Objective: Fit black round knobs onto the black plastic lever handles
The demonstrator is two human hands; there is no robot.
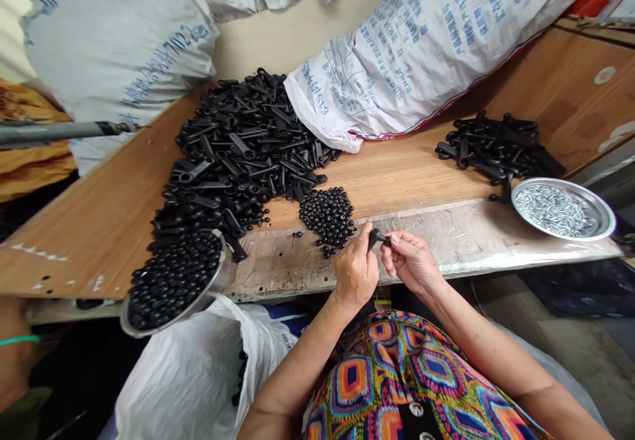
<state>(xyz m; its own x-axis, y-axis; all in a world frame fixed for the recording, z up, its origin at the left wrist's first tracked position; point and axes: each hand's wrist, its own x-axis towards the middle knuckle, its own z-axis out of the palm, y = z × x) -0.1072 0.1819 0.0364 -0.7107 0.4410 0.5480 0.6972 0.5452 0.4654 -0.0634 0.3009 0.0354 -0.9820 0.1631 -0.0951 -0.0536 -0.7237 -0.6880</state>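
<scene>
In front of my body, at the table's front edge, my left hand (356, 273) is closed around a small black crank handle (376, 236), whose rounded end sticks out past the thumb. From the other side my right hand (413, 261) pinches a black knob (386, 241) at that end, thumb against fingers. Most of the handle is hidden inside the left hand. Just left of my hands lies a small heap of black knobs (326, 215). Behind them rises a large pile of black crank handles (248, 135).
A metal bowl of black knobs (171, 281) overhangs the front edge at left. At right stand a metal dish of small silver pins (555, 210) and another pile of black handles (496, 145). A white printed sack (397, 63) lies behind. A tool's shaft (59, 133) juts in from the left.
</scene>
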